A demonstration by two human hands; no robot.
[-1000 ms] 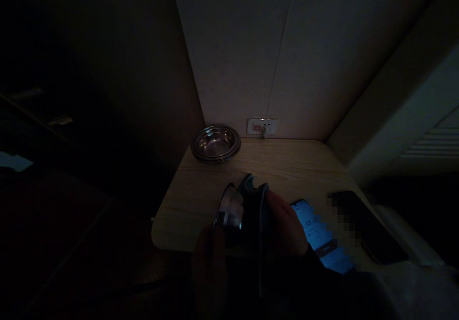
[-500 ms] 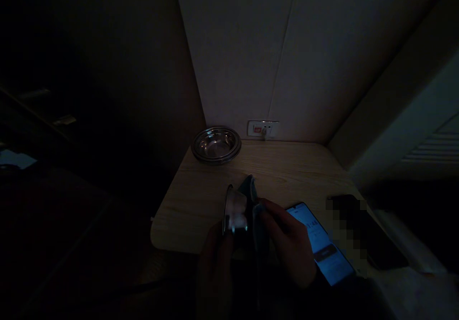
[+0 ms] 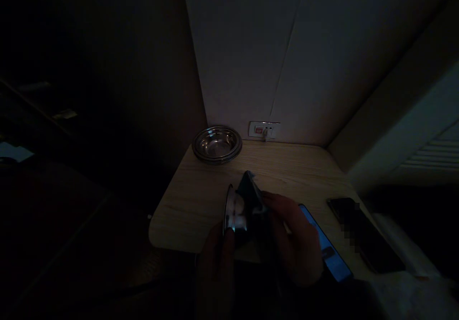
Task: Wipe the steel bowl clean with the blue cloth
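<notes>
Centrally, a metal bowl [image 3: 237, 211] was held on its side above the near part of a wooden table [image 3: 201, 195], its rim turned left and its base right. The left hand [image 3: 217, 252] gripped it low at the rim, thumb against the outer wall, so that most of this wall remained exposed toward the other hand. The right hand [image 3: 300, 243] was closed on a dark blue-green cloth [image 3: 250, 192], one corner of which stood up beside the base; the light was too dim to tell whether cloth and metal touched. Behind, a stack of metal dishes [image 3: 217, 148] stood nested at the far-left corner, an arrangement that probably saved room and kept them out of the hands' way. A lit phone [image 3: 332, 255] lay beside the right hand and a dark slab-like device [image 3: 376, 246] farther right, both apparently set aside from the work.
</notes>
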